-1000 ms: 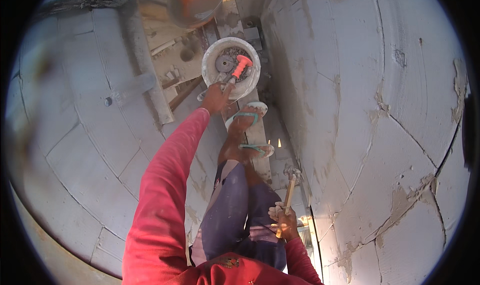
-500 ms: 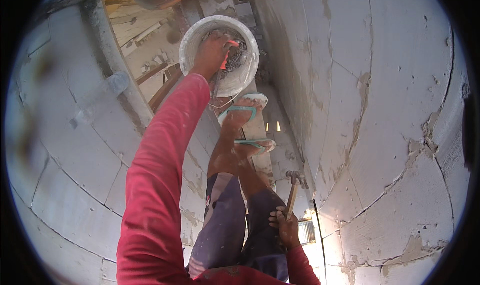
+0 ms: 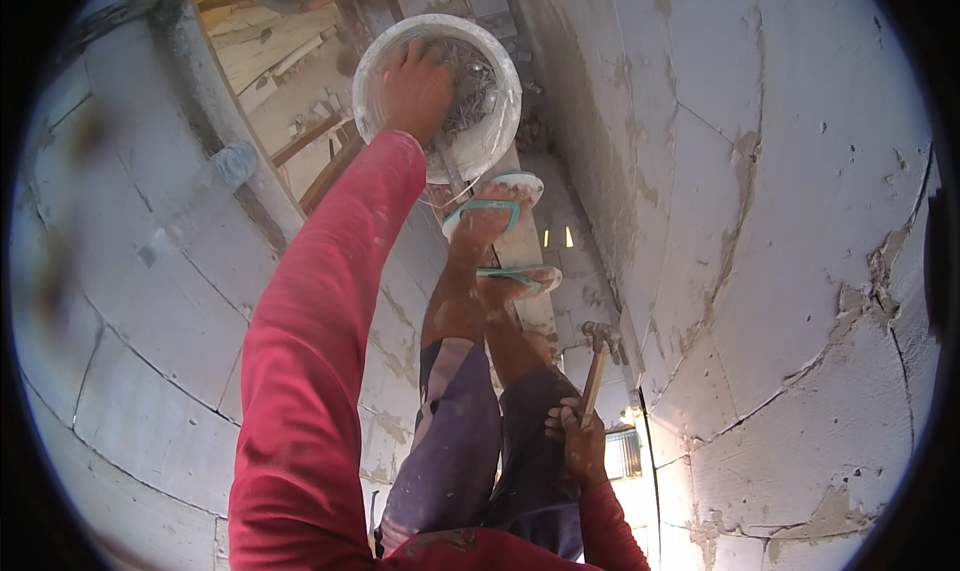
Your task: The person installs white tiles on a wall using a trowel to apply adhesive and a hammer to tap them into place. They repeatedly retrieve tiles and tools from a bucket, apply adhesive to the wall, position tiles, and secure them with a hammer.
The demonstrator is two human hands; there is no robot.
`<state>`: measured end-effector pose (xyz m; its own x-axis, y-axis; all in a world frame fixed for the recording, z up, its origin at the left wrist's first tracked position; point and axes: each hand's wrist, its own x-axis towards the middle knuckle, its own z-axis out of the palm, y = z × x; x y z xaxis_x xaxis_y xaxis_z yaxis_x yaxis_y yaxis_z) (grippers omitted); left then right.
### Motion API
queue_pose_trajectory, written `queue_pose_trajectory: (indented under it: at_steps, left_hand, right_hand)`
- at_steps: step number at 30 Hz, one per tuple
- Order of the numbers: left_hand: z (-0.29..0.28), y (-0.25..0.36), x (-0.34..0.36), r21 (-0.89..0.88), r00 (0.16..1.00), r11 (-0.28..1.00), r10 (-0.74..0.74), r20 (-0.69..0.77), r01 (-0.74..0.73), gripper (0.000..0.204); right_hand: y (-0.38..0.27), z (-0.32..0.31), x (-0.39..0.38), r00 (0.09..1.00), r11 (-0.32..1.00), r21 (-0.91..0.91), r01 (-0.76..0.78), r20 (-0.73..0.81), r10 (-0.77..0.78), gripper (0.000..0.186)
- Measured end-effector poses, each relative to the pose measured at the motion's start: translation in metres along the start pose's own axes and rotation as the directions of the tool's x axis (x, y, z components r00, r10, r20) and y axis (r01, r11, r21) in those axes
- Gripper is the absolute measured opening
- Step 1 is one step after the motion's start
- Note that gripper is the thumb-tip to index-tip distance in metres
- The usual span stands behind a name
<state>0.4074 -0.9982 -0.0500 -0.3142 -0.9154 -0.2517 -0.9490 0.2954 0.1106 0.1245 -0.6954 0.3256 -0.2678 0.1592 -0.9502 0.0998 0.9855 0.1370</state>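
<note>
At twelve o'clock the left hand (image 3: pixel 418 89) is sunk into a white bucket (image 3: pixel 440 91) of nails; its grip cannot be told. A hammer (image 3: pixel 598 366) is clasped by the right hand (image 3: pixel 578 441) at five o'clock, block walls (image 3: pixel 760 221) close alongside, sandalled feet (image 3: pixel 490 221) between.

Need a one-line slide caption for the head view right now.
Left hand reaches into a white bucket while right hand grips a hammer.

A narrow plank (image 3: pixel 528 261) runs between two block walls.
On the plank stand the person's feet in green flip-flops (image 3: pixel 487 214), one ahead of the other; a white bucket (image 3: pixel 490 131) sits on it just beyond the front foot.
</note>
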Motion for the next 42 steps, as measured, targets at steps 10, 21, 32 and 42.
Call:
queue_pose_trajectory:
  at_steps: [10, 21, 32, 42]
  left_hand:
    - [0.058, 0.023, 0.018, 0.022, 0.991, 0.994, 0.101, 0.087, -0.103, 0.019]
    - [0.075, 0.017, 0.020, -0.156, 0.973, 0.976, 0.173, 0.150, -0.150, 0.020]
    - [0.075, 0.018, 0.011, -0.331, 0.963, 0.929, 0.226, 0.145, -0.168, 0.028]
    - [0.077, 0.047, 0.003, -0.086, 0.981, 0.990, 0.125, 0.149, -0.113, 0.027]
  right_hand:
    - [0.022, 0.004, 0.036, 0.999, 0.998, 0.055, 0.040, -0.015, -0.039, 0.027]
    - [0.031, 0.004, 0.061, 0.997, 0.996, 0.050, 0.076, -0.008, -0.076, 0.028]
    - [0.032, -0.001, 0.076, 0.994, 0.991, 0.083, 0.100, -0.061, -0.095, 0.027]
    - [0.050, -0.015, 0.095, 0.990, 0.989, 0.057, 0.133, -0.050, -0.130, 0.026]
